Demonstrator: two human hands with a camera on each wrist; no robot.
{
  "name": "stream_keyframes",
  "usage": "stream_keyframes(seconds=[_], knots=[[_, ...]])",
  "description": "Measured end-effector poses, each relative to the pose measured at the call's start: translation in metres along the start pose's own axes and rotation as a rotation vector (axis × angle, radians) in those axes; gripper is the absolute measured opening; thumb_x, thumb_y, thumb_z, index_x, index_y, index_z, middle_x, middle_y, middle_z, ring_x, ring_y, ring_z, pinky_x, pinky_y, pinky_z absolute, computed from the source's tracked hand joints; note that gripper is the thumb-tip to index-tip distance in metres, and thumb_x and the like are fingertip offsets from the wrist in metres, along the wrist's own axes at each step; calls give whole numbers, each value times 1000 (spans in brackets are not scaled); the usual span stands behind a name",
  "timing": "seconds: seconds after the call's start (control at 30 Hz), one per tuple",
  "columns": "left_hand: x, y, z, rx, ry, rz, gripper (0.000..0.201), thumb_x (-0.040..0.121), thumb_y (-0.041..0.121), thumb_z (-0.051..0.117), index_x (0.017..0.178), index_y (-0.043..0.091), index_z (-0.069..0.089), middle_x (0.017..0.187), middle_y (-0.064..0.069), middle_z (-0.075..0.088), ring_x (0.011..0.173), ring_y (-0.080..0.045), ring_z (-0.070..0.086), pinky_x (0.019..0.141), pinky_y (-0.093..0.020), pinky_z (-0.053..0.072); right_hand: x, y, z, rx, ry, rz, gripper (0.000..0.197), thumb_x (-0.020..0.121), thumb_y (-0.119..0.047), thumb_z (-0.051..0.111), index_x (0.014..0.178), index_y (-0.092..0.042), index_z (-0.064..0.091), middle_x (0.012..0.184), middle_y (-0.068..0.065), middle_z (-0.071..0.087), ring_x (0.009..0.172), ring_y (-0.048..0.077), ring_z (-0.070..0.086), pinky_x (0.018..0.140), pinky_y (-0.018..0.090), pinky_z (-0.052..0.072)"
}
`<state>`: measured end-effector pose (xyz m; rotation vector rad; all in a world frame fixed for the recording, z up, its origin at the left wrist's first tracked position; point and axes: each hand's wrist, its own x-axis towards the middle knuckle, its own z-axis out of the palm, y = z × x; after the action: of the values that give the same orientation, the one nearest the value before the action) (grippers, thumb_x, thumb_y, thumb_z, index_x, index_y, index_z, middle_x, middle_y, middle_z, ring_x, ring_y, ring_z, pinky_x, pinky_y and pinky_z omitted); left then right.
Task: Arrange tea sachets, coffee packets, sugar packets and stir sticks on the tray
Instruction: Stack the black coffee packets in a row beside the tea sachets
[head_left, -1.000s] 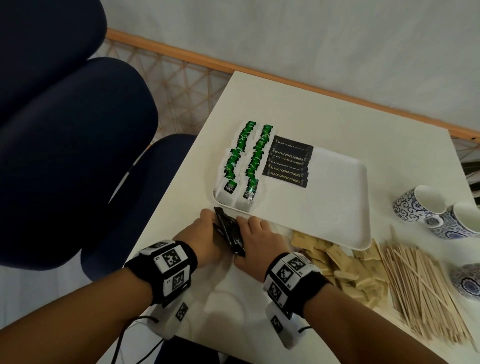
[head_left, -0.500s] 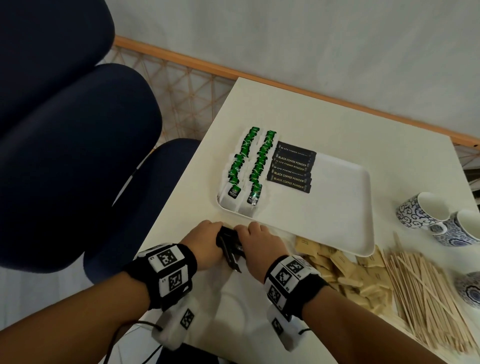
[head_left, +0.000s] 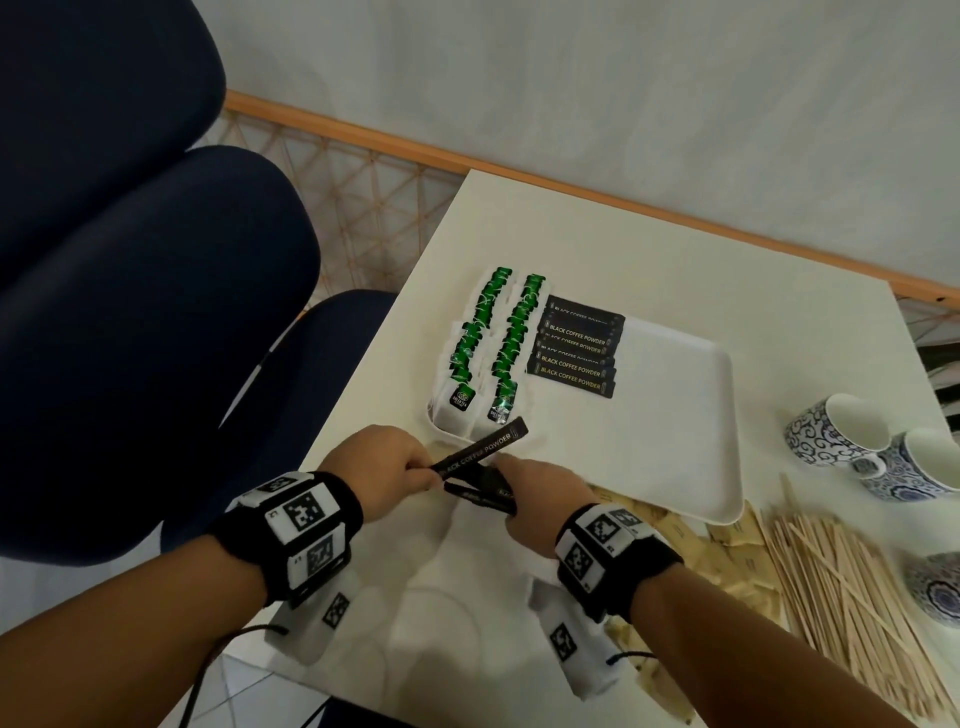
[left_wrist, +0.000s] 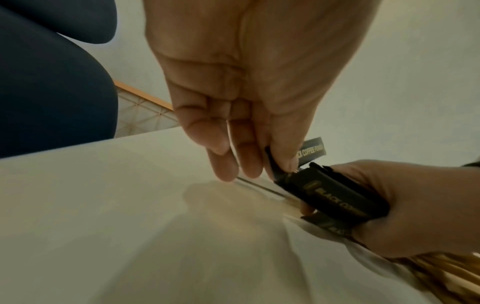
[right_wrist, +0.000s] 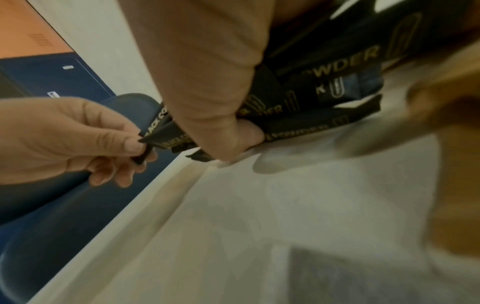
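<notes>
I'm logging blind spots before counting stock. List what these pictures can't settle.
- Coffee packets gripped by the right hand: count hidden by the fingers in every view; the left hand pinches one coffee packet.
- Sugar packets: head view, partly covered by the right wrist and tray; number unclear.
- Bottom cup: cut off by the right edge.
- Tea sachets: overlapped, too small to count.

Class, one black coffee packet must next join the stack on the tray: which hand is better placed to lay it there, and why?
Left. The left hand pinches a single coffee packet angled toward the tray; the right hand grips the remaining bundle.
</notes>
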<state>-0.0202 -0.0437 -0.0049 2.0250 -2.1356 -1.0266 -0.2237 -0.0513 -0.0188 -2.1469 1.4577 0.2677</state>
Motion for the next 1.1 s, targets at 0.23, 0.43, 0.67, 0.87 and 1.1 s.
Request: stream_keyframes(seconds=[0.23,0.43,0.67,0.87,1.1], knots=[[-3,7,4,-564,-119,-88,17,93,28,58,87,16,69,78,8,69,64,-8,58,56,-21,46,-9,14,-24,533,176,144,33,76,-9,59,102,-27,50,77,-5,59,66,17,58,54,24,44],[4,45,22,-595,-285,-20,19,94,30,56,89,15,66,80,6,67,66,-10,58,52,-16,43,0,5,-28,1129,267,108,21,83,0,55,91,-19,53,66,6,58,59,25,57,60,41,50],[18,67,25,-511,-356,30,19,91,33,58,82,18,66,77,6,63,68,-10,57,58,-21,45,-1,19,-35,1166,295,103,27,80,-4,69,102,-17,60,95,9,69,88,24,67,82,39,56],[36,82,17,-870,-226,-69,77,51,35,76,117,25,38,119,-6,54,106,-16,58,90,-35,51,-1,24,-52,1250,282,112,26,81,5,61,99,-13,61,90,10,69,80,21,67,76,35,58],[57,117,7,-1465,-357,-93,53,79,-4,43,131,7,45,102,-18,64,84,-27,66,60,-32,54,20,22,-52,1371,284,183,32,91,-44,54,115,-25,65,111,5,70,106,21,65,98,39,48]])
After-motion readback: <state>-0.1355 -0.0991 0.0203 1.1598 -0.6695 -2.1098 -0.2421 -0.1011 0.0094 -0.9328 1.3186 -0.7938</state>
